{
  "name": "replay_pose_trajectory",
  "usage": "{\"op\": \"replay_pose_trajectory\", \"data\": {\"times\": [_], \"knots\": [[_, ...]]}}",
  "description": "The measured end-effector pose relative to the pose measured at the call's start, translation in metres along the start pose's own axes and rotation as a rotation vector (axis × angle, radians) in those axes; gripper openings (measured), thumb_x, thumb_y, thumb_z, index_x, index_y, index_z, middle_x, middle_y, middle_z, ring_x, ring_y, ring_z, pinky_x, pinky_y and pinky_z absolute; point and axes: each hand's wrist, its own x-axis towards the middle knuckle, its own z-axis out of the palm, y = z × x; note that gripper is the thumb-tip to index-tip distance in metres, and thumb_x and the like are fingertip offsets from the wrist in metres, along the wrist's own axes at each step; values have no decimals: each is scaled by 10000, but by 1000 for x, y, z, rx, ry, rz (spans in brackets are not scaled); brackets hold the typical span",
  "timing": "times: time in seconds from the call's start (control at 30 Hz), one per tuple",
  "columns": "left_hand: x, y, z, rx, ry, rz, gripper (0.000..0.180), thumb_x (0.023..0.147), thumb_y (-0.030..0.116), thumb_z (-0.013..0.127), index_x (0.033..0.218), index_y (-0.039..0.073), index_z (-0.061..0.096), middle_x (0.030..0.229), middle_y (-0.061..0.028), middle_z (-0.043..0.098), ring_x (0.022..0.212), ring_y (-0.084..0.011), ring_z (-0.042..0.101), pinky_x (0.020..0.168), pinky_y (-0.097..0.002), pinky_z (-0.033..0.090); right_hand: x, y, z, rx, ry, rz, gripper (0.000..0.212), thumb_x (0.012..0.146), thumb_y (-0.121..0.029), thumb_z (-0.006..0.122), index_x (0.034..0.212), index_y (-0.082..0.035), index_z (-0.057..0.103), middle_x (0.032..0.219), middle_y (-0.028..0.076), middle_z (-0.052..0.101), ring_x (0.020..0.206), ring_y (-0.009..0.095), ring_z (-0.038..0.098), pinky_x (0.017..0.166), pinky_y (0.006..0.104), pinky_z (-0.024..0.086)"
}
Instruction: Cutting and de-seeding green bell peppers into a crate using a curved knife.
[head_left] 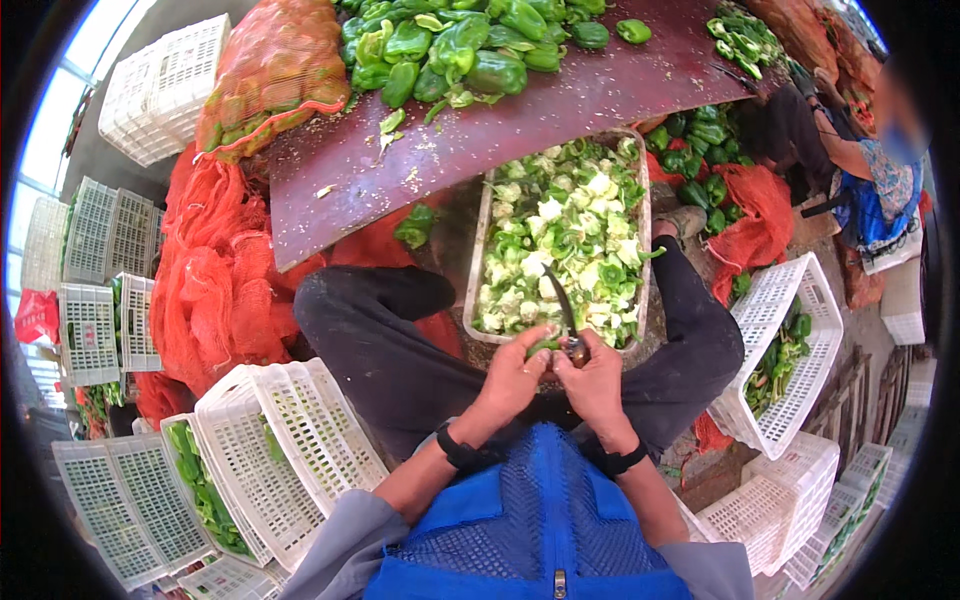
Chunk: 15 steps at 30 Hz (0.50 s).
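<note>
Head view: A person sits with dark-trousered legs point(375, 325) spread wide around a long pale tray point(642, 185).
Left hand: The left hand point(512, 378) has its fingers pinched shut around a small green pepper piece point(543, 346). The fingers hide part of it.
Right hand: The right hand point(594, 382) is curled tight around the dark handle of a knife point(565, 302). It is right beside the left hand, with the thumb close to the pepper piece.
Knife: The dark blade is bent like a hook. It points away from the person, over the near part of the tray.
Pepper piece: It is up in the left hand, next to the knife handle, by the near edge of the tray.
Tray: It is full of white and green pepper cores point(560, 225).
Board: Past the tray is a dark red board point(430, 155) with a big heap of green peppers point(465, 50) on it.
Bags: An orange net sack point(275, 75) is at the board's left end. Red nets point(215, 285) are bunched below it.
Crates: A white crate point(320, 430) leans at the left. Another white crate point(765, 308), tipped over at the right, has green peppers inside.
Other person: Someone in a patterned top point(890, 185) sits at the far right.
</note>
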Motion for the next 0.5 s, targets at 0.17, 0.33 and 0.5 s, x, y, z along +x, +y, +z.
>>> {"op": "replay_pose_trajectory", "data": {"times": [0.17,0.33,0.5], "knots": [[-1,8,-9,179,62,-83,331,1068,52,594,1395,-2,601,1011,-61,751,743,-76,675,606,-239,575,6,0,-7,-30,-147,72,122,902,-82,728,917,7,645,699,-7,637,627,44,574,544,264,457],[2,4,-16,130,55,-97,238,1048,137,661,1250,22,707,809,2,713,603,-41,601,493,-213,463,12,-6,-7,118,-219,230,100,880,-63,718,927,-7,650,687,-12,627,560,54,550,491,259,437],[-4,23,-25,242,54,-94,182,1016,181,709,1095,31,774,743,16,682,623,-51,621,532,-243,487,17,-17,-7,129,-255,212,143,903,-76,730,1006,-17,650,723,-15,626,537,51,547,479,236,425]]}}
